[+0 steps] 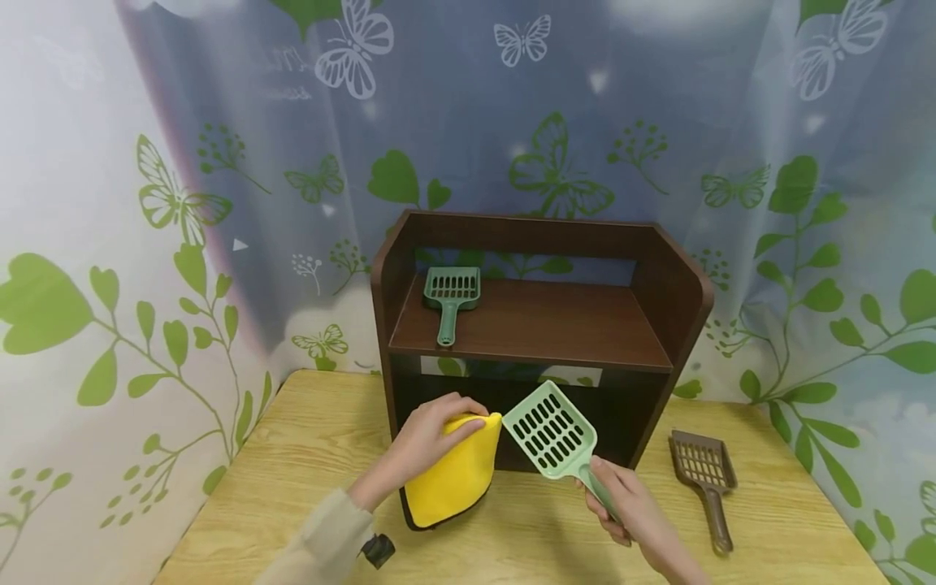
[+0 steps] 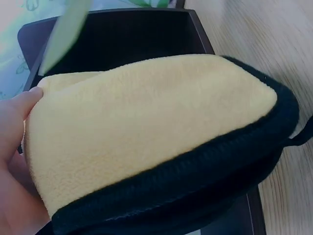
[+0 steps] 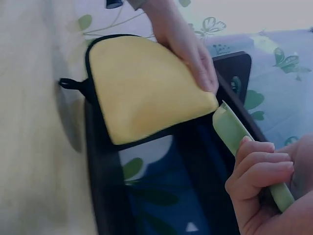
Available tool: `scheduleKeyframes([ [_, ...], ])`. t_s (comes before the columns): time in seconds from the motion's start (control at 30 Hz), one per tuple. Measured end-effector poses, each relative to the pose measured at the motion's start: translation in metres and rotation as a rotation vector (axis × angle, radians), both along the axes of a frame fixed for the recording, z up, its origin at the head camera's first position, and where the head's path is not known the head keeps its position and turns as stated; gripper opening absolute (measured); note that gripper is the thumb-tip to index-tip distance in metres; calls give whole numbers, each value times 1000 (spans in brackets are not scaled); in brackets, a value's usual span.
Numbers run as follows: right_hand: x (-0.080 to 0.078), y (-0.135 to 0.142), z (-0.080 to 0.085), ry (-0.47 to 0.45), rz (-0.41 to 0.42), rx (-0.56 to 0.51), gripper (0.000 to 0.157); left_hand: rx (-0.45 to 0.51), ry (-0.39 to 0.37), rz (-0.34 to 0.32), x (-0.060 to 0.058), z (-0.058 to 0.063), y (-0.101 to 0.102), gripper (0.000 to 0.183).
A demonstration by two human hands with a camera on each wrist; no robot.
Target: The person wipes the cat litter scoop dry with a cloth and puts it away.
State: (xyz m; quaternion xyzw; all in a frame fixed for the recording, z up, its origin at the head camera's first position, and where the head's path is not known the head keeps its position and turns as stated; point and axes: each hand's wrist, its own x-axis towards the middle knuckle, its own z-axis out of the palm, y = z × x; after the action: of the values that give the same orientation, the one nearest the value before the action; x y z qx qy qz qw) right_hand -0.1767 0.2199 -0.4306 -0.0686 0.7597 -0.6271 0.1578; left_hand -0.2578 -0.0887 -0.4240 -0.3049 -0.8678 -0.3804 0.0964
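My left hand (image 1: 435, 439) grips a folded yellow cloth (image 1: 457, 479) with a dark border, in front of the shelf. In the left wrist view the cloth (image 2: 146, 122) fills the middle and hides most of the fingers. By its handle my right hand (image 1: 629, 508) holds a light green slotted litter scoop (image 1: 552, 431), its head tilted up toward the cloth. The right wrist view shows fingers curled round the handle of the scoop (image 3: 230, 129), whose head edge is close to the cloth's corner; whether they touch I cannot tell.
A dark brown two-level shelf (image 1: 541, 325) stands on the wooden table (image 1: 307, 439). On its upper board lies a dark green litter scoop (image 1: 451, 292). A brown litter scoop (image 1: 705, 479) lies on the table at right. Behind hangs a patterned curtain (image 1: 468, 106).
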Motion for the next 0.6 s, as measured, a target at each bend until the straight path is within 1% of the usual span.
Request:
scheduleKeyframes([
  [0.1,1,5,12,46,9,15,53,-42,63,20,4,0,-1,19],
  [0.23,-2,11,33,128,14,45,53,-85,176,29,8,-1,-2,17],
  [0.3,-4,13,44,176,-3,56,54,-98,233,29,8,-1,-2,16],
  [0.37,-7,14,55,219,-25,59,55,-105,272,29,9,-1,-3,16],
  [0.43,-11,14,64,259,-53,55,55,-111,292,28,9,-2,-3,16],
  [0.6,-26,9,81,337,-147,51,56,-118,300,21,9,-4,-4,18],
])
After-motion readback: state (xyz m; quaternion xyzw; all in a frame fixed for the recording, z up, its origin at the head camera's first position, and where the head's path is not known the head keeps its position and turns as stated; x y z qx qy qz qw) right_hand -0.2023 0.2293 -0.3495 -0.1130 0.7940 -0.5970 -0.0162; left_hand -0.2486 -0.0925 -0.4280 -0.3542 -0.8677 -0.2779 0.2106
